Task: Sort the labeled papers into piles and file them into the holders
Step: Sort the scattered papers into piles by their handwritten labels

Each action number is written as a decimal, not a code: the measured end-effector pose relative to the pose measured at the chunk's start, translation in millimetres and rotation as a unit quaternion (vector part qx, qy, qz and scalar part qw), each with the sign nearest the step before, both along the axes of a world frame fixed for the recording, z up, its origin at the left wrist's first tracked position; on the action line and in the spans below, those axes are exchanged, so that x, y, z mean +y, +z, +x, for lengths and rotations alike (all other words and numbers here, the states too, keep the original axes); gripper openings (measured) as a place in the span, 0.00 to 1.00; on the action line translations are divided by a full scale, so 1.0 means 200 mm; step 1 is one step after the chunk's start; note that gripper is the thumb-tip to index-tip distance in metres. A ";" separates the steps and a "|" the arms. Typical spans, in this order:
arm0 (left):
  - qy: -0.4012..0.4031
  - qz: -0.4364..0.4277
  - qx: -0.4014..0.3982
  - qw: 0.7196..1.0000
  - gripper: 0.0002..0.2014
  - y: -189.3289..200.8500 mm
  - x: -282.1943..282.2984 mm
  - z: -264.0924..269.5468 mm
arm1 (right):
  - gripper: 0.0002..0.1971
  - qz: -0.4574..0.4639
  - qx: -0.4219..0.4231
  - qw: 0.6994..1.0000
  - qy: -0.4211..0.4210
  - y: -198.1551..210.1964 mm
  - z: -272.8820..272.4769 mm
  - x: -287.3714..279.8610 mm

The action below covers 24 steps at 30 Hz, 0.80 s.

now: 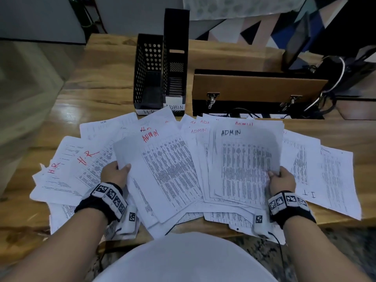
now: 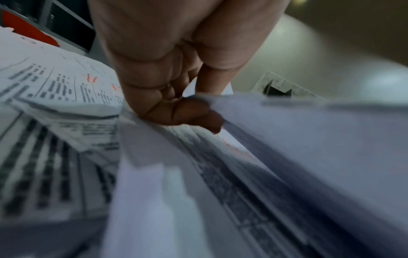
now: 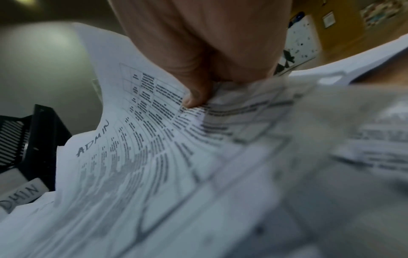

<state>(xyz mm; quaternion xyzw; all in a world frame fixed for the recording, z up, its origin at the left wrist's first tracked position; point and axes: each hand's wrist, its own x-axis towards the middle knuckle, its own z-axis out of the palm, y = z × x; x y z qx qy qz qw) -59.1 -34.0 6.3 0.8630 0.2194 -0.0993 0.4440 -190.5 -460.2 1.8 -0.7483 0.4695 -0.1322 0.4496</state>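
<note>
Printed sheets lie fanned across the wooden desk [image 1: 101,82]. My left hand [image 1: 117,173] pinches the lower left corner of a sheet marked ADMIN in red [image 1: 162,159], its edge caught between thumb and fingers [image 2: 189,111]. My right hand [image 1: 281,181] pinches the lower right corner of a sheet marked ADMIN in black [image 1: 244,159], which curls upward [image 3: 137,139]. Sheets marked H.R [image 1: 81,165] spread to the left. An I.T sheet [image 1: 329,180] lies at the right. Two black holders stand behind: the mesh HR holder [image 1: 149,74] and the taller ADMIN holder [image 1: 176,58].
A brown and black case with metal latches [image 1: 258,92] stands behind the papers on the right. Cables and a dark device [image 1: 335,78] crowd the far right corner. Some sheets overhang the desk's near edge by my body.
</note>
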 end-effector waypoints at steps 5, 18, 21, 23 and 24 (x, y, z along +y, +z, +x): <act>0.020 -0.069 -0.019 0.997 0.10 0.01 -0.03 -0.01 | 0.09 0.062 0.003 0.992 0.114 0.01 0.14 0.15; -0.055 -0.224 -0.019 0.973 0.08 0.14 -0.08 -0.07 | 0.22 0.048 0.078 0.923 0.374 0.03 0.45 0.74; 0.045 -0.206 -0.049 0.976 0.18 0.11 0.02 -0.03 | 0.11 -0.002 0.109 0.931 0.350 -0.02 0.46 0.73; 0.092 -0.201 -0.041 0.974 0.14 0.08 0.10 0.01 | 0.15 -0.026 0.128 0.927 0.351 -0.05 0.45 0.70; 0.094 -0.198 -0.027 0.975 0.12 0.06 0.13 0.02 | 0.16 -0.031 0.128 0.926 0.353 -0.06 0.46 0.70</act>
